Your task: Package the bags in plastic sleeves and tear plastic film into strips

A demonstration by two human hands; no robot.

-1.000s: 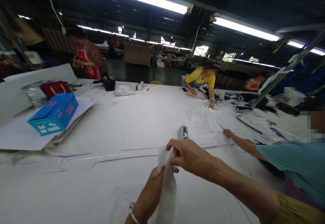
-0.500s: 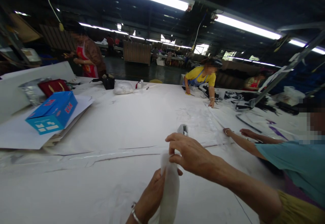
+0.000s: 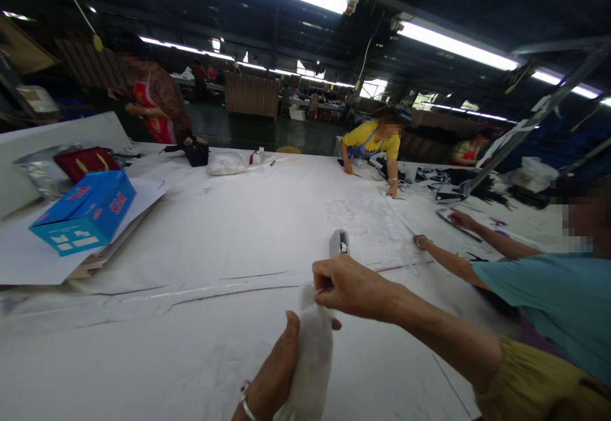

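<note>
Room: dim workshop, bright tube lights (image 3: 458, 46) overhead.
Tabletop (image 3: 229, 217): broad, white and smudged; I see its far edge well ahead, while its near edge is out of view.
Strip (image 3: 312, 351): whitish, slightly see-through, between my two grips above the tabletop; it runs down to the bottom of the view, so I cannot see its lower end.
Feel: I judge it light, limp and perhaps a little slick, likelier to crease than to break.
Best hold: a light pinch at the top end, I think, with support behind the middle; hard tugging might wrinkle it.
Right grip (image 3: 351, 288): drawn into a tight pinch on the strip's top end.
Left grip (image 3: 279, 363): loosely curved, thumb raised beside the strip's left edge, fingertips showing past its right edge; I cannot tell how firmly it holds.
Grey tool (image 3: 339, 242): just beyond the right grip, a likely snag for a forward reach.
Left side: widest room for moving, I judge, as far as the blue box (image 3: 84, 212).
Right side: tighter, with the arms of a person in teal (image 3: 534, 293) reaching in.
</note>
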